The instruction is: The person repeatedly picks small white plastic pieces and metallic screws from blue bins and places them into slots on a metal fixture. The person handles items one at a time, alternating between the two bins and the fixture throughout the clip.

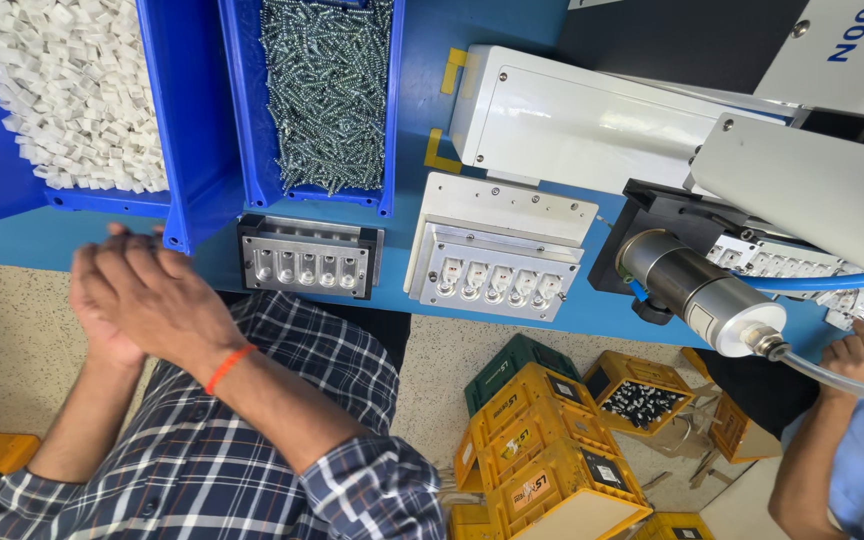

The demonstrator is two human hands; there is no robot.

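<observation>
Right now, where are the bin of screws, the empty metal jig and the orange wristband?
bin of screws [327,95], head view, on the screw pile.
empty metal jig [307,258], head view, its middle.
orange wristband [229,366], head view, on the band.

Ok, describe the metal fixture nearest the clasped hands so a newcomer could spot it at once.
Start at the blue bin of screws on the blue bench. Directly below its front edge sits a grey metal fixture with one row of round pockets. Unlike the lighter fixture to its right, its pockets hold no white parts.

Lower left: right hand laid over left hand, palms together. Metal jig just right of them; screw bin & white-parts bin above.
</observation>
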